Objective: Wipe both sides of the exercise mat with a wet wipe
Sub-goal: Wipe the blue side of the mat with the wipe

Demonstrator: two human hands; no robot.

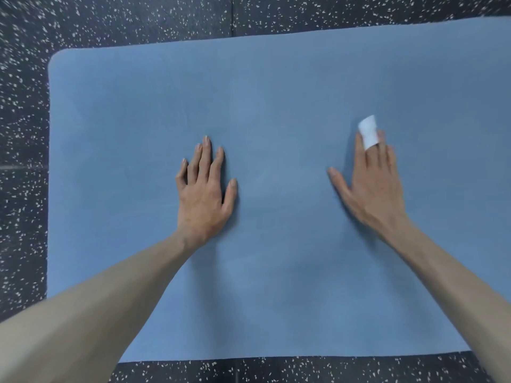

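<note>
1. Blue mat (276, 111) spread flat on the dark speckled floor (22, 161), filling most of the view; rounded corner at 10 o'clock, near edge along 6 o'clock, right end cut off by the frame at 3 o'clock.
2. Left hand (203, 194) resting palm down on the mat, just left of centre, at about 8 o'clock from the middle of the view. Fingers straight and lying close together, pointing toward 12 o'clock, thumb out toward 1 o'clock. Nothing held.
3. Right hand (373, 186) also palm down on the mat, at about 3 o'clock from the left hand and well apart from it. Fingers straight, pointing toward 12 o'clock, thumb spread wide toward 10 o'clock. Somewhat blurred.
4. White wipe (368, 131) at the right hand's fingertips, at 12 o'clock from the palm. Upper part poking out past the fingertips, lower part tucked between the fingers and lying over one of them. Looks gripped between straight fingers; exact hold unclear because of blur.
5. Wipe at about 2 o'clock from the left hand, well apart from it; touching only the right hand.
6. Both forearms bare, reaching in from 7 o'clock and 5 o'clock.
</note>
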